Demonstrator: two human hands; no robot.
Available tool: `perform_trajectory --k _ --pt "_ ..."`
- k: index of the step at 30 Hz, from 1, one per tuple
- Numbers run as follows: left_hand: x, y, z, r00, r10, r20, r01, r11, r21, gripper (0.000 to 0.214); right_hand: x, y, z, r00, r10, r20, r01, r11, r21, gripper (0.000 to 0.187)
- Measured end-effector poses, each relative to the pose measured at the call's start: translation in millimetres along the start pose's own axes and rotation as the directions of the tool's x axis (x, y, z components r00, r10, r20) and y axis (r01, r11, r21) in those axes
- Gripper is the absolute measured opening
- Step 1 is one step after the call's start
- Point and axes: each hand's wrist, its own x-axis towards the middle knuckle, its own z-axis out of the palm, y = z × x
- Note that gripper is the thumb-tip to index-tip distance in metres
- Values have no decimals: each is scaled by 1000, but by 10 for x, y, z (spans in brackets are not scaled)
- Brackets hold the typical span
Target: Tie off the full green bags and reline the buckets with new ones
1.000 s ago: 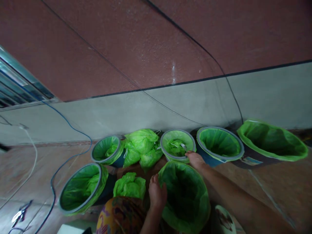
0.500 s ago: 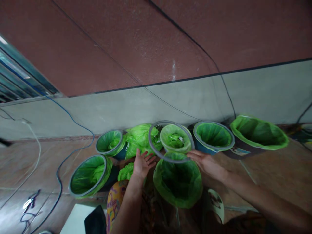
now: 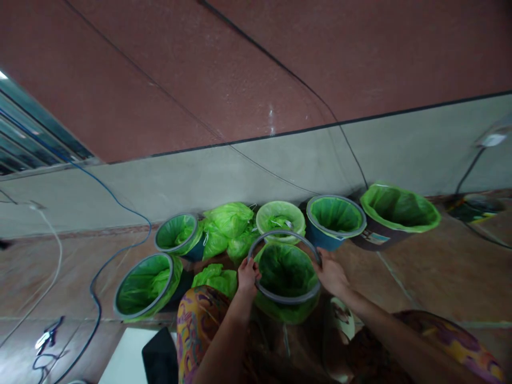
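A grey ring [image 3: 286, 298] lies over the mouth of the nearest bin [image 3: 285, 277], which is lined with a green bag. My left hand [image 3: 248, 276] is closed on the ring's left side. My right hand [image 3: 331, 273] grips its right side. The ring sits about level with the bin's rim, around the bag's folded edge. Just behind stands a smaller bin [image 3: 280, 218] with a green liner and no ring on it.
More green-lined bins stand along the wall: two at the left [image 3: 146, 285] [image 3: 178, 242], two at the right [image 3: 335, 218] [image 3: 396, 213]. Loose green bags [image 3: 229, 226] are heaped between them. A blue cable [image 3: 100, 266] trails across the floor at left.
The grey ring came off the smaller bin behind and moved down onto the nearest bin. Both hands have closed on its sides. The view shifted slightly.
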Motion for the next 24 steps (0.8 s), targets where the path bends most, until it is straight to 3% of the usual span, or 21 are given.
perform_trajectory --k 4,9,17,24 --pt "123 -116 18 998 -32 -48 37 992 118 26 143 81 260 994 28 104 -19 996 -84 42" --pt "321 -227 -57 996 -39 -82 59 964 259 21 191 164 412 994 5 113 9 993 -119 42" --pt "262 -382 -167 997 -44 -71 68 921 384 16 97 241 460 991 -6 137 26 989 -147 42" --pt "180 -431 -259 998 54 -27 -33 865 501 13 -117 255 437 988 36 149 -13 988 -153 44"
